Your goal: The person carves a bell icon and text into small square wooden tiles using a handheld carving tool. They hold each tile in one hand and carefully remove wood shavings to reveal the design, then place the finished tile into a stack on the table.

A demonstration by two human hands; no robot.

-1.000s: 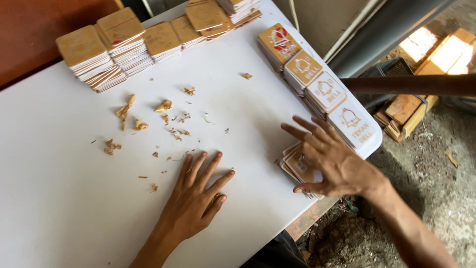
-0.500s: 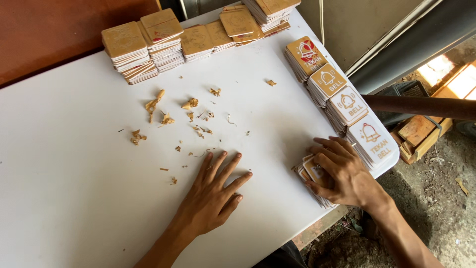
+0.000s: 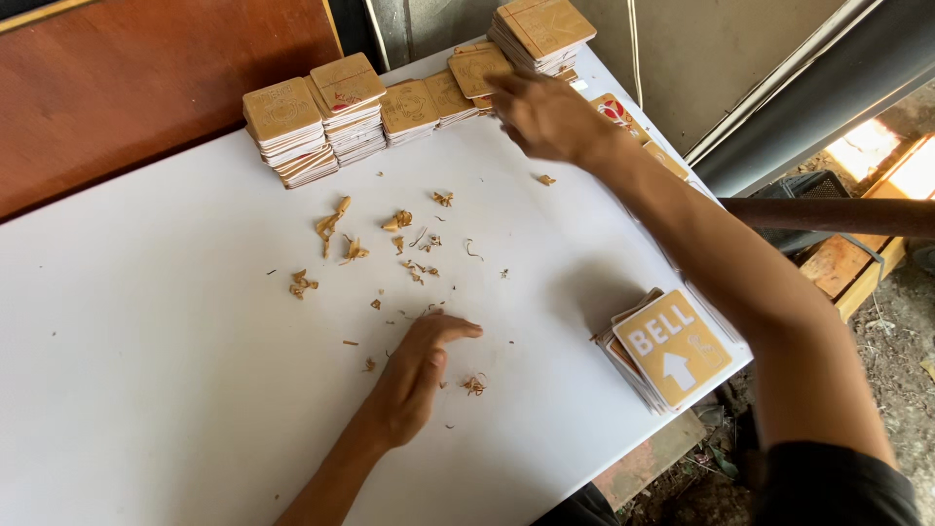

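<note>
My right hand (image 3: 547,117) stretches across the white table (image 3: 146,390) to the far edge. It is blurred, with its fingers over a low stack of square wooden tiles (image 3: 475,68), and nothing shows in its grasp. On the table's near middle rests my left hand (image 3: 417,375), fingers extended and empty, among wood shavings (image 3: 399,244). A stack of tiles topped by a tan tile with a white arrow (image 3: 672,346) lies at the right edge under my right forearm.
More tile stacks line the back edge (image 3: 282,117) (image 3: 346,88) (image 3: 541,27), and others run along the right edge (image 3: 614,109). A brown panel (image 3: 146,88) stands behind the table. A rusty pipe (image 3: 828,214) and wooden crates (image 3: 857,255) lie to the right.
My right hand left the arrow-topped stack at the right edge and reached up to the far stacks. My left hand turned onto its side and drew its fingers together.
</note>
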